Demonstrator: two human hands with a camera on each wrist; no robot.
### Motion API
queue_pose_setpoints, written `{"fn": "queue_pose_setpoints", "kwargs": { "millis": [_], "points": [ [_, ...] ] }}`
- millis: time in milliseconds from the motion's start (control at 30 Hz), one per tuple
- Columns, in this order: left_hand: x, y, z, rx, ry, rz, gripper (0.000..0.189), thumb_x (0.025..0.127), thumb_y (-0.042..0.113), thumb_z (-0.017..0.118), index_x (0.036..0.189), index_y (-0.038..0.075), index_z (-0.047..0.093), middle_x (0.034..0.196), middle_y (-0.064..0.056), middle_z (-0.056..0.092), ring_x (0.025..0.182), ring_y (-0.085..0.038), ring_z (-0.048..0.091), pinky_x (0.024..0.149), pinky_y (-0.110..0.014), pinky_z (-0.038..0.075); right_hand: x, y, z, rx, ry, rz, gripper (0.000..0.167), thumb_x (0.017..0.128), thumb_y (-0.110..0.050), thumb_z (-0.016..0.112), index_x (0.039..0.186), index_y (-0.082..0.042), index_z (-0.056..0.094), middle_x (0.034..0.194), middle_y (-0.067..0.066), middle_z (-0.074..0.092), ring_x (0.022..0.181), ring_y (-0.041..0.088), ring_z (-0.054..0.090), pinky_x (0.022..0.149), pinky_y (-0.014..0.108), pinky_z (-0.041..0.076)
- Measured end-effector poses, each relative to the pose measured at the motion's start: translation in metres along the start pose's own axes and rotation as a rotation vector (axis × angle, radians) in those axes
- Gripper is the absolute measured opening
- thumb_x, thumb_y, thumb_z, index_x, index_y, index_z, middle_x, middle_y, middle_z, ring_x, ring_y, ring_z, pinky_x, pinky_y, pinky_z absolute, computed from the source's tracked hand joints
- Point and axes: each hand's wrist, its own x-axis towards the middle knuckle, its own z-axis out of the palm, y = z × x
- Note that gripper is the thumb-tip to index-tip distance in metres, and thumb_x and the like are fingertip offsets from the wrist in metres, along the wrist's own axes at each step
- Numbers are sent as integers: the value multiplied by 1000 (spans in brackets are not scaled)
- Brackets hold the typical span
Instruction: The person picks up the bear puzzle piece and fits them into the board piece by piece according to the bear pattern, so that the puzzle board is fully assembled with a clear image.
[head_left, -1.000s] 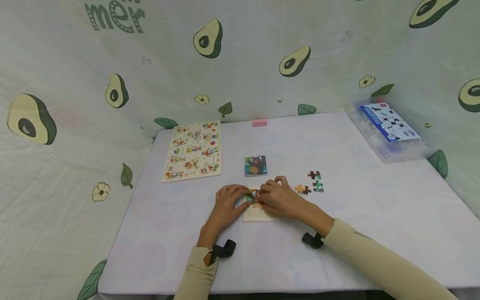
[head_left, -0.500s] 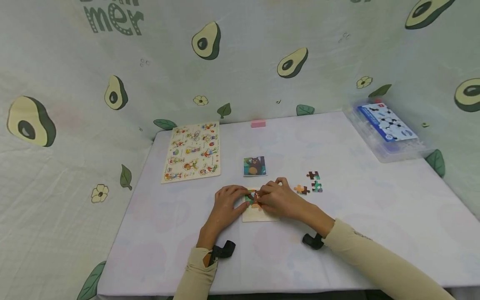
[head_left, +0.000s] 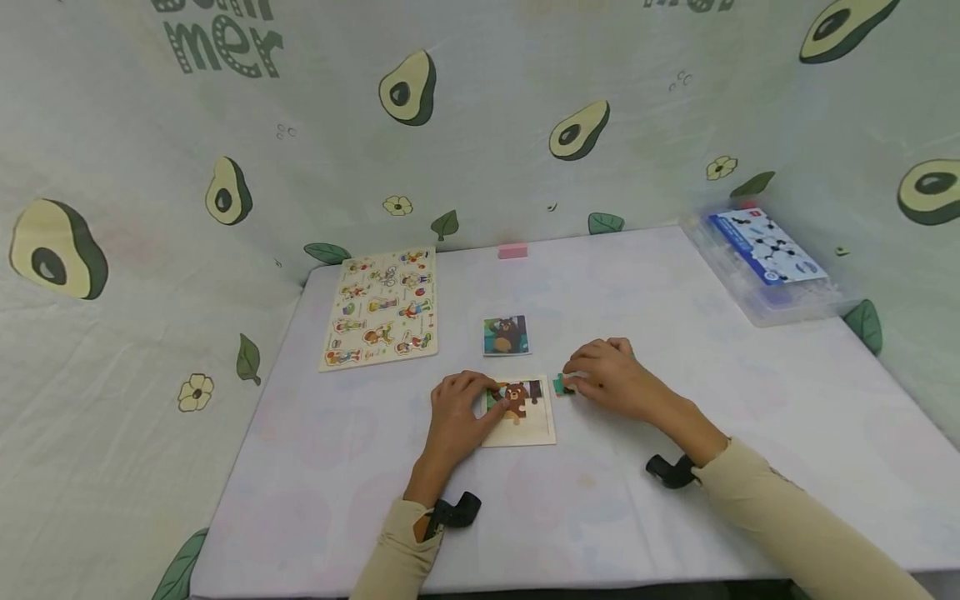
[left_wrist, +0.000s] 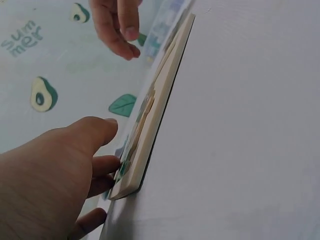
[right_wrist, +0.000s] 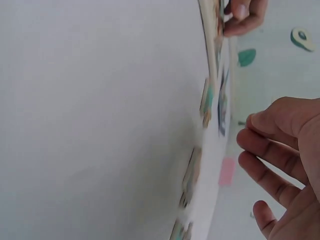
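Right hand withdrawn from a partly filled puzzle. Nearest, the left hand (head_left: pixel 461 417) rests at the left side of the tray (head_left: pixel 528 433), its thumb and fingers apart, as it did a second ago. The right hand (head_left: pixel 615 379), then bent over the tray, has shifted to the right of it; its fingers are loosely curved, and no piece shows between thumb and fingertips. This uncovers the bear picture (head_left: pixel 515 400) and, in the upper right part of the tray, a dark piece (head_left: pixel 535 390); whether that piece is fully seated cannot be told. The lower part of the tray is bare wood, so the puzzle is judged incomplete, and the shift suggests a turn from fitting toward the loose pieces.

Just right of the tray lies a green piece (head_left: pixel 559 385), now in view; the right fingertips overlap it from above, but the right wrist view shows them apart from it. An orange and brown piece (right_wrist: pixel 191 175) lies farther to the right. Beyond the tray lies a picture card (head_left: pixel 506 336); farther off, a figure board (head_left: pixel 375 357), a plastic box (head_left: pixel 787 302) and a pink block (head_left: pixel 513 251), all unmoved.
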Motion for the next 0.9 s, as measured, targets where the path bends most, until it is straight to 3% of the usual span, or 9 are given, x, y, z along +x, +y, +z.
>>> {"fn": "queue_pose_setpoints", "kwargs": {
  "millis": [300,533,900],
  "points": [
    [-1,-1,4,81,12,-19,35,86,50,76,107,22,71,116,5,60,118,-25,49,102,-54,33,-19,29,-14,-12,11,96,18,89,-10,75,106,-9,75,109,6,68,108,30,59,94,60,30],
    [-2,-3,5,73,28,-16,34,84,49,78,105,24,71,114,5,60,115,-25,49,100,-53,33,-25,51,-23,-66,15,153,20,88,-6,75,108,-8,75,111,9,67,109,33,58,92,61,30],
    [0,6,4,49,-4,-43,33,85,46,79,106,23,71,117,4,61,117,-26,48,103,-53,31,-33,77,-33,-108,-74,244,31,88,-10,73,118,-4,71,122,17,65,118,39,52,93,64,28]
  ]
}}
